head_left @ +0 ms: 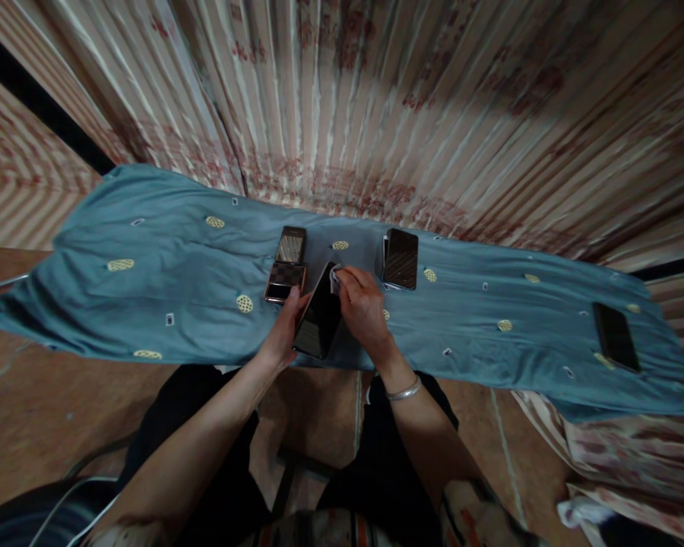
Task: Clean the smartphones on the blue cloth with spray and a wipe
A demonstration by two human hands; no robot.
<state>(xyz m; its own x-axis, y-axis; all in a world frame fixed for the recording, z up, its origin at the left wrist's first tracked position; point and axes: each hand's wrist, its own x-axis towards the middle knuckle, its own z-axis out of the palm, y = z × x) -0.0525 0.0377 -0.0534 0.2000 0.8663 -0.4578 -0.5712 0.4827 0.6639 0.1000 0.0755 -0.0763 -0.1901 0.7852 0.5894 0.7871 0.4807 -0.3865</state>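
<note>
Tilted up over the cloth is a smartphone [318, 319] with a dark screen, gripped along its left edge by my left hand [282, 330]. My right hand [365, 304] pinches a small pale wiping cloth [335, 279] against the phone's upper right corner. Just left of the phone lies a flip phone, unfolded, with a dark upper half [291, 245] and a lower half [285, 282] edged in copper colour; my left thumb is near its lower edge. To the right of my right hand, another dark smartphone [402, 258] rests on a whitish flat item, mostly hidden beneath it.
A blue-green cloth [194, 296] with yellow pineapple prints covers the long narrow table. One more black phone [616, 336] lies near its right end. Pleated floral curtains [342, 99] hang right behind the table. A pale cable [62, 509] runs at the lower left.
</note>
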